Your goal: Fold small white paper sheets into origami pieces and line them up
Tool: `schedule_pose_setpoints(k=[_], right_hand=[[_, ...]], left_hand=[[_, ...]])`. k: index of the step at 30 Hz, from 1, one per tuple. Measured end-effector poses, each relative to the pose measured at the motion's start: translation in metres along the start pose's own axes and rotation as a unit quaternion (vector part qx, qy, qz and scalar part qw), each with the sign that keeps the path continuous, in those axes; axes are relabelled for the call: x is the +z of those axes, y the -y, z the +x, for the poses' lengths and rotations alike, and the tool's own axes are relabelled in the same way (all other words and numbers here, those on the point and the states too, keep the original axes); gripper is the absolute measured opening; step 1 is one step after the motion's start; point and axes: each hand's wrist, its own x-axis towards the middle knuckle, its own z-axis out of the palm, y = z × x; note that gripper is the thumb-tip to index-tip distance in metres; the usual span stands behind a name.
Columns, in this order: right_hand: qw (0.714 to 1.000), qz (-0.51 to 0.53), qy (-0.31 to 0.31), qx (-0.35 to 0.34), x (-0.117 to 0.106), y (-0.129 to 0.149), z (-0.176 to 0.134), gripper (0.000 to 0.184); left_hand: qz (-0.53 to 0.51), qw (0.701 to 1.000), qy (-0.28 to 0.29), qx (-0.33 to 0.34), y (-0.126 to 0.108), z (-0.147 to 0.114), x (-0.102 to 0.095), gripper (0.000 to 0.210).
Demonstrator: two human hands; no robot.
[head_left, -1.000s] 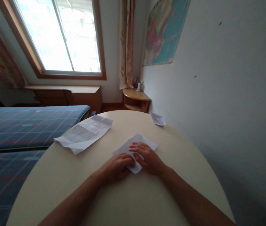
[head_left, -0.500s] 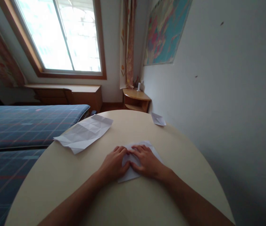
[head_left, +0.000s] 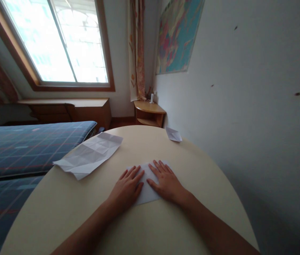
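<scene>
A white sheet of paper (head_left: 148, 193) lies flat on the round cream table (head_left: 142, 230), partly covered by both of my hands. My left hand (head_left: 127, 187) rests flat on its left side, fingers stretched out and slightly apart. On the right side of the paper my right hand (head_left: 166, 180) lies palm down with its fingers spread. Between the two hands a strip of the paper shows.
A larger creased sheet of paper (head_left: 91, 156) lies at the table's left edge. A small folded paper (head_left: 173, 134) sits near the far right edge. Beds with plaid mattresses (head_left: 33, 148) stand at the left, and a wall (head_left: 245, 117) rises at the right.
My hands have moved apart, from meeting at the middle of the paper to lying on its two sides. The fingers have straightened and spread. The camera's view has shifted slightly.
</scene>
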Motion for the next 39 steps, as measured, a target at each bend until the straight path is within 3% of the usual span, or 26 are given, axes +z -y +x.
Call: schedule_pose_setpoints(k=[8,10,12,14,17,22,26,29,33,35,39], right_hand=[[0.992,-0.027,-0.038,0.121,-0.004,-0.018,0.007,0.073],[0.993,-0.035,-0.057,0.095,-0.007,-0.014,0.008,0.069],[0.998,-0.029,-0.061,0.022,-0.007,-0.004,0.008,0.063],[0.998,-0.005,-0.039,-0.046,-0.004,0.005,0.006,0.060],[0.997,0.019,0.008,-0.078,0.002,0.012,0.004,0.060],[1.000,0.000,0.015,0.004,0.000,-0.004,0.006,0.067],[0.997,-0.011,0.001,0.072,-0.004,-0.016,0.009,0.074],[0.996,-0.013,-0.019,0.092,-0.004,-0.016,0.011,0.074],[0.997,-0.007,-0.059,0.041,-0.005,-0.003,0.011,0.062],[0.998,0.010,-0.058,-0.008,-0.004,0.006,0.010,0.059],[0.998,0.026,0.007,-0.064,0.002,0.012,0.006,0.060]], left_hand=[[0.038,0.997,0.010,-0.069,0.002,0.001,-0.002,0.050],[0.041,0.996,0.007,-0.074,0.003,0.002,-0.002,0.051],[0.038,0.997,-0.002,-0.070,0.003,0.002,-0.002,0.051],[0.031,0.998,-0.010,-0.060,0.004,0.001,-0.002,0.051],[0.023,0.999,-0.007,-0.047,0.006,0.001,-0.001,0.052],[0.047,0.996,-0.016,-0.077,0.009,0.001,0.002,0.053],[0.074,0.988,-0.064,-0.123,0.009,0.003,-0.004,0.051],[0.048,0.993,-0.090,-0.052,0.002,0.006,-0.010,0.049],[-0.010,0.998,-0.044,0.041,-0.008,0.006,-0.006,0.057],[-0.010,1.000,-0.012,0.020,-0.009,0.006,0.001,0.059],[0.017,0.999,0.013,-0.031,-0.006,0.006,0.008,0.058]])
